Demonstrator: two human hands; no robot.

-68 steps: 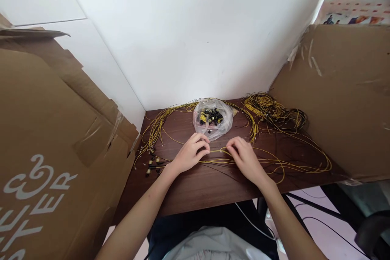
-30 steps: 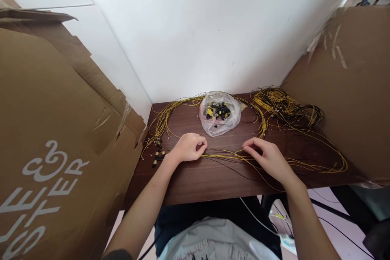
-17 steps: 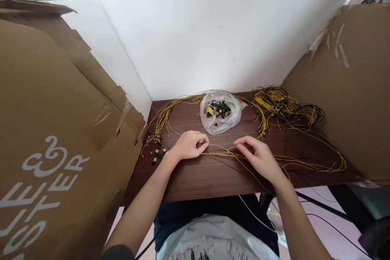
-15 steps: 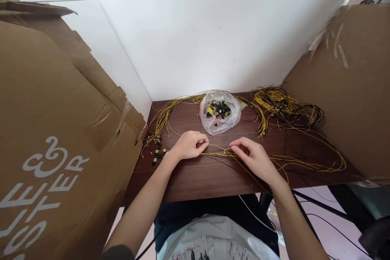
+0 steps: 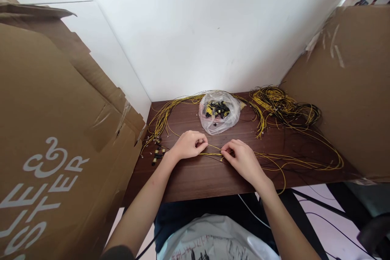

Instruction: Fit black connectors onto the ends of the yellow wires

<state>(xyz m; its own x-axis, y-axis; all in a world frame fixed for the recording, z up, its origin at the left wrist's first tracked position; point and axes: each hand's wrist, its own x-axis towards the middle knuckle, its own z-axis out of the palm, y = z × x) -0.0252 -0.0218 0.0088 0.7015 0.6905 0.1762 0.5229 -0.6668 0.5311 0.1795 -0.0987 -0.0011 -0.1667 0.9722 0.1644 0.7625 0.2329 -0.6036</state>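
Between my two hands runs a thin yellow wire (image 5: 214, 146), pulled nearly straight. My left hand (image 5: 191, 144) is closed, thumb and forefinger pinching one stretch of it. The fingertips of my right hand (image 5: 239, 155) pinch the same wire a short way to the right. Just below lie more yellow and black wires (image 5: 292, 159) on the brown table (image 5: 195, 183), passing under my hands and looping back at the right. Small black and yellow cylindrical parts (image 5: 156, 157) lie left of my left hand.
Behind my hands sits a clear plastic bag (image 5: 219, 113) of small black and yellow pieces. A wire bundle (image 5: 161, 124) curves along the left and back; a tangled heap (image 5: 277, 103) lies back right. Cardboard walls (image 5: 61, 101) flank both sides, with a white wall (image 5: 213, 40) behind.
My right hand has moved left and slightly down, closer to my left hand, which stays almost still. The wire section between them is shorter, and the loose yellow strand at the right has shifted.
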